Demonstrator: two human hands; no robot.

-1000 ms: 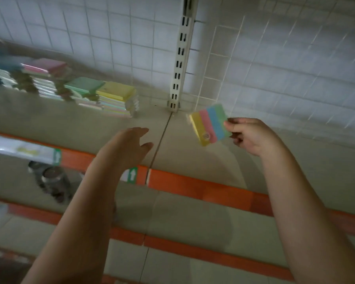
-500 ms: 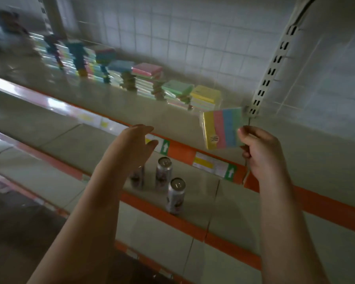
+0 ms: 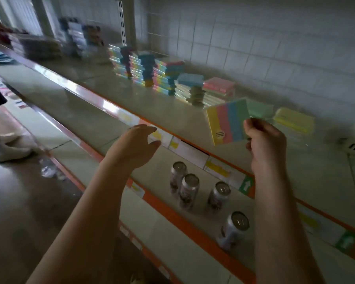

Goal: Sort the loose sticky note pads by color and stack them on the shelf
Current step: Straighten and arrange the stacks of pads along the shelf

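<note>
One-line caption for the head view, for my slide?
Right hand pinches a striped sticky note pad above the shelf; left hand open.

Striped pad in right hand, left hand empty, above shelf

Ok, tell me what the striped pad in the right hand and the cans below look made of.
Striped sticky note pad: paper, matte pastel bands; possibly film-wrapped, unclear in blur. Cans: metal, likely aluminium, given the shiny silver tops and printed sides.
</note>
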